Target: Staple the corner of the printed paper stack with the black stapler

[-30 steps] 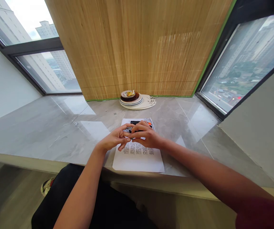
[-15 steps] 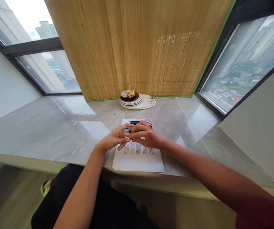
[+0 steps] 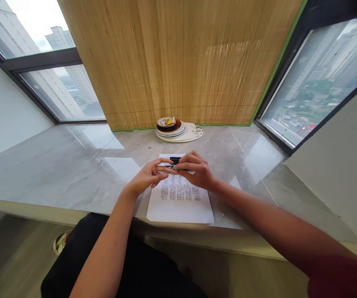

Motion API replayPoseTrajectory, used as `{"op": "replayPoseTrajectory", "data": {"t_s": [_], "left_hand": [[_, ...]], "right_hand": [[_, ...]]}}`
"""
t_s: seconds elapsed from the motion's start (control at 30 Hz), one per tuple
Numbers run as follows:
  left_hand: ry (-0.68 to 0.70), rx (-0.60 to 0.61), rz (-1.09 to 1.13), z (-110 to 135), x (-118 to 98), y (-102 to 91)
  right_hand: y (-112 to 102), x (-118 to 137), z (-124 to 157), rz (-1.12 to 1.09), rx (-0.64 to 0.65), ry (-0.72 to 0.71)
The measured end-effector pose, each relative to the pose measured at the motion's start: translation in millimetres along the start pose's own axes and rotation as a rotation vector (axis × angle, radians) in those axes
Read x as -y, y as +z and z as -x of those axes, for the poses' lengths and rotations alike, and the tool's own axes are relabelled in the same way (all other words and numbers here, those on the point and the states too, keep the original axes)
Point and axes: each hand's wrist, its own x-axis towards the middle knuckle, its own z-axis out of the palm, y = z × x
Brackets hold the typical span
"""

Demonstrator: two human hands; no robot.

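Both of my hands meet above the upper part of a printed sheet of paper (image 3: 180, 209). My right hand (image 3: 197, 170) is closed in a pinch on a slim, dark, pen-like thing (image 3: 172, 167) with a silvery part. From the other side, the fingers of my left hand (image 3: 150, 176) are closed about the left end of it. Fingers cover most of this thing, so its exact kind does not show. Just beyond the fingertips a black object (image 3: 175, 159) lies on the sheet, partly hidden by my right hand.
A stack of plates (image 3: 170, 130) stands on an oval white board (image 3: 194, 132) at the back of the grey stone ledge (image 3: 73, 165). Behind it hangs a bamboo blind (image 3: 178, 62), with windows to both sides. The ledge's front edge is close to my legs.
My right hand has shifted slightly right and up, and more of the print below shows. The orange-ended item seen behind my right hand earlier is now hidden.
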Motion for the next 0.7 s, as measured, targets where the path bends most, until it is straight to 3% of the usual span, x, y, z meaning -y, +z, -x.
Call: {"op": "replayPoseTrajectory", "data": {"t_s": [0.1,0.2,0.3,0.4,0.53,0.7], "left_hand": [[0.042,-0.118,0.015,-2,2,-2.6],[0.066,-0.232,0.075,-4,4,-5.4],[0.074,-0.334,0.142,-7,5,-7.7],[0.092,-0.462,0.19,-10,7,-10.5],[0.041,-0.681,0.217,-12,11,-17.4],[-0.041,-0.822,0.214,-12,16,-23.9]], "right_hand": [[-18,-20,-8,0.111,-0.212,0.144],[-41,-58,-7,0.223,-0.325,0.355],[-60,-98,7,0.301,-0.3,0.692],[-68,-124,22,0.349,-0.175,1.001],[-64,-133,28,0.379,-0.039,1.08],[-60,-134,28,0.352,-0.031,1.107]]}}
